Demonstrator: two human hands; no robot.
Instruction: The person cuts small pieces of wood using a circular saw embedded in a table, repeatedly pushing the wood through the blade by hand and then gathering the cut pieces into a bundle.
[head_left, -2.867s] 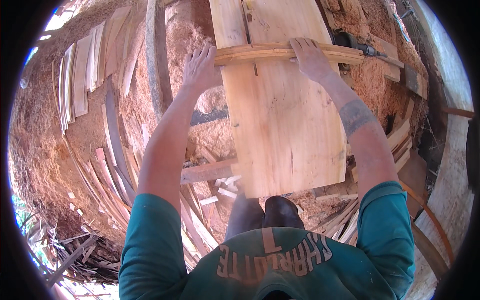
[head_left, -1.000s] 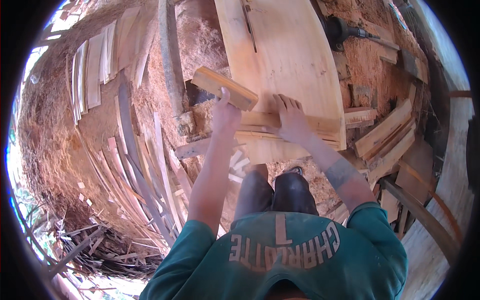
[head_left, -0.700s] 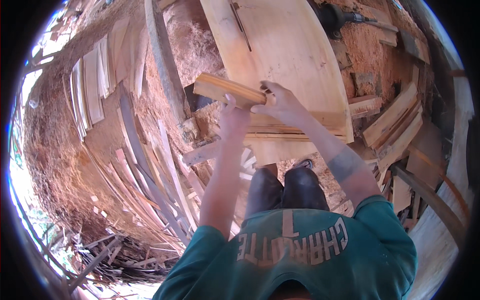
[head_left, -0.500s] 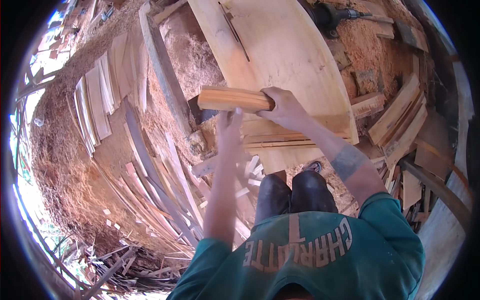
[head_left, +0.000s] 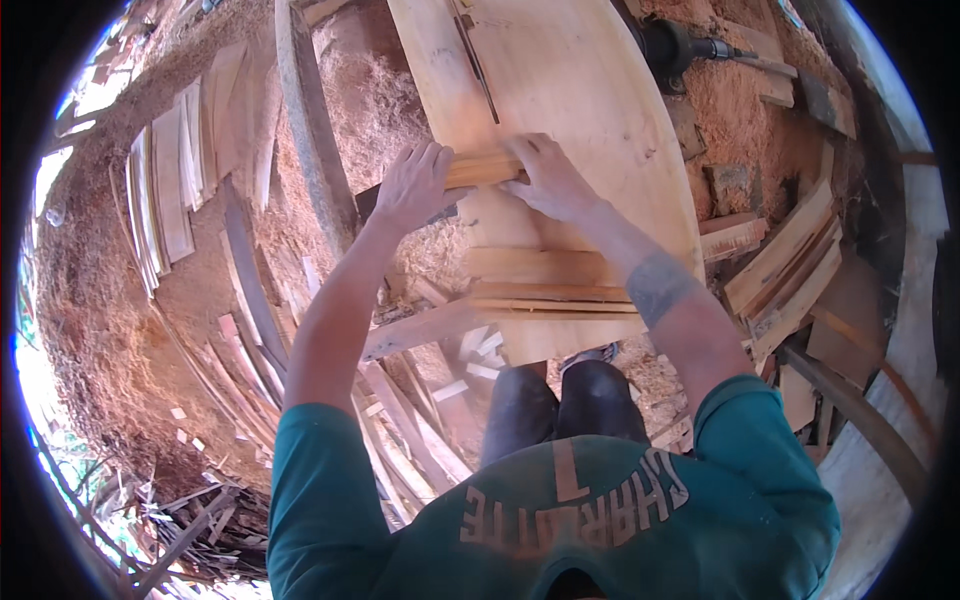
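Observation:
A short wooden block (head_left: 480,168) lies crosswise over a broad wooden tabletop (head_left: 590,100). My left hand (head_left: 412,188) is closed around the block's left end, and my right hand (head_left: 548,178) grips the other end. Beyond the block, a dark narrow slot (head_left: 477,65) runs along the tabletop; a thin strip of metal seems to sit in it. Closer to my body, several wood strips (head_left: 550,292) lie side by side along the near part of the tabletop. My fingers partly cover the block's ends.
A dark motor-like machine (head_left: 668,48) stands right of the tabletop. Stacked boards (head_left: 785,265) lie further right. To the left are a rough beam (head_left: 312,130), thin planks (head_left: 165,185) and heaps of sawdust (head_left: 90,270). Offcuts litter the ground near my legs.
My left hand has risen from below the block and taken hold of its left end. The block has moved slightly away from me, still in my right hand. My view has shifted a little.

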